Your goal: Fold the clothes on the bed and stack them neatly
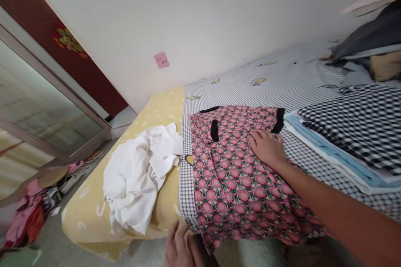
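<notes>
A pink floral short-sleeved garment [233, 167] with black trim lies spread on the checked sheet. One sleeve is turned inward over its body, and its lower end hangs over the bed's front edge. My right hand [267, 146] rests on the fabric near the black cuff at the right, its fingers flat and slightly spread. At the bed's front edge, my left hand [180, 246] is beside the garment's lower left corner. Its fingers are loosely apart, with nothing visible in them. To the left, a crumpled white garment [134, 179] lies on the yellow cover.
Folded clothes, with a black-and-white checked cloth [363, 121] on top, lie at the right. Behind them is a pile of dark clothes [369, 41]. A yellow bed cover [84, 204] drapes over the left edge. Assorted items lie on the floor beside a glass-panelled door [46, 100].
</notes>
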Available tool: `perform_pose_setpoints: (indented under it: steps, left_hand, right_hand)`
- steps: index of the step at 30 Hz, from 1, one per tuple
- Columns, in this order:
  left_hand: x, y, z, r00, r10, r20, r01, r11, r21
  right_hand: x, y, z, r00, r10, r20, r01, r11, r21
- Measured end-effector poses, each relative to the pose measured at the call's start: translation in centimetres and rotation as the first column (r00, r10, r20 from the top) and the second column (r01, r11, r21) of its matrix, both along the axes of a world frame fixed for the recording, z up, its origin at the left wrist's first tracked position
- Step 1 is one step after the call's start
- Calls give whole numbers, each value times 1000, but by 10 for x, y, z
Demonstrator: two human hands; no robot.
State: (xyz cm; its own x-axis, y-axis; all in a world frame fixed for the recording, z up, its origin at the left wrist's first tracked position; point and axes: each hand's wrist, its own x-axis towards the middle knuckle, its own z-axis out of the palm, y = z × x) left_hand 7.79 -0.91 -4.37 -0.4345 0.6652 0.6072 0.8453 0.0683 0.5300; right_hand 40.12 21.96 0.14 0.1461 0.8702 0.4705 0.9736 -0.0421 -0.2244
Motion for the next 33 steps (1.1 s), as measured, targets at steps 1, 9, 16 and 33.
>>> perform_pose_setpoints:
  steps: [1,9,16,33]
  left_hand:
    - [10,16,17,991,-66,-118,67,998,5]
    - [64,174,63,836,-452,-312,297,849,-436]
    - [57,240,59,815,-522,-251,297,748,-593]
    - [81,301,56,850,-444,-283,279,835,-474]
  right_hand:
    - [0,0,0,1000,-3,0,3,1000,4]
    - [0,0,-1,1000,1,29,-2,1000,20]
    - [2,1,-6,998,19,61,-18,1000,-18]
    - [-72,141,42,849,213,-483,-304,945,-118]
